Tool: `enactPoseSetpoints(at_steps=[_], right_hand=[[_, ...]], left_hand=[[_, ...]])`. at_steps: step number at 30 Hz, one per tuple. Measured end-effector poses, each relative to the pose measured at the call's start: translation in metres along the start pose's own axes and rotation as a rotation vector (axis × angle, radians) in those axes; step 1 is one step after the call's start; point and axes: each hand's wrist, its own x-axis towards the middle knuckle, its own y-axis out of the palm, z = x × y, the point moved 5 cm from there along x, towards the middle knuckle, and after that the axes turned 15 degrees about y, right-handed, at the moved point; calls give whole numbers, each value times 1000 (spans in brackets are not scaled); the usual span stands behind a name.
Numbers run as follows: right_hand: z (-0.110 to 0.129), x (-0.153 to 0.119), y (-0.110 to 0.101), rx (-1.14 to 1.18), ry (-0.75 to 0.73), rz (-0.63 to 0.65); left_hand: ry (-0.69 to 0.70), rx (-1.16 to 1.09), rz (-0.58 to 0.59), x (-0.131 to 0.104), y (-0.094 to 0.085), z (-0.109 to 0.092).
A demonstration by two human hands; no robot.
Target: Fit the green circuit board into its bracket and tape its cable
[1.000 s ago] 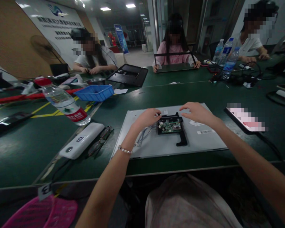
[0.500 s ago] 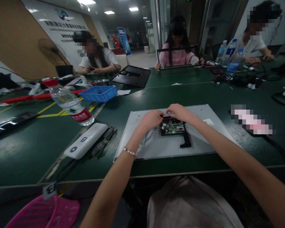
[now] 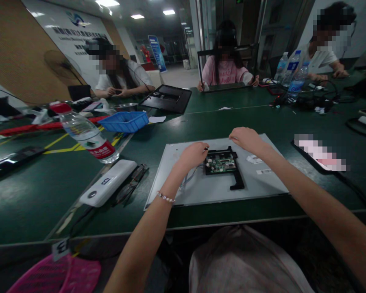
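Note:
A flat pale grey panel (image 3: 195, 195) lies on the green table in front of me. On it sits a black bracket (image 3: 238, 179) with a green circuit board (image 3: 221, 164). My left hand (image 3: 195, 155) is closed at the bracket's upper left corner; what its fingertips pinch is too small to make out. Thin grey cables (image 3: 187, 178) run beside it. My right hand (image 3: 245, 139) is held above the panel's back edge, right of the bracket, its fingers bent together and their tips hidden. White labels (image 3: 264, 171) show on the panel's right part.
On the left are a white power bank (image 3: 108, 183), glasses (image 3: 131, 185), a bottle (image 3: 87, 136) and a blue tray (image 3: 125, 122). A phone (image 3: 320, 154) lies right. Across the table, a person holds a black frame (image 3: 200, 71); two other people sit nearby.
My right hand has moved right and away from the bracket, uncovering its upper right corner and more labels. My left hand stays at the bracket's corner. The view has shifted slightly.

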Motion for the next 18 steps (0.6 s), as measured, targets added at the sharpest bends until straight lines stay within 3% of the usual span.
enactPoseSetpoints(at_steps=[7, 13, 18], right_hand=[[-36, -20, 19, 98, 70, 32], [-40, -21, 23, 211, -31, 60], [-37, -21, 22, 164, -79, 72]], left_hand=[[124, -185, 21, -3, -4, -4], [201, -368, 159, -16, -10, -2], [251, -402, 246, -21, -1, 2]])
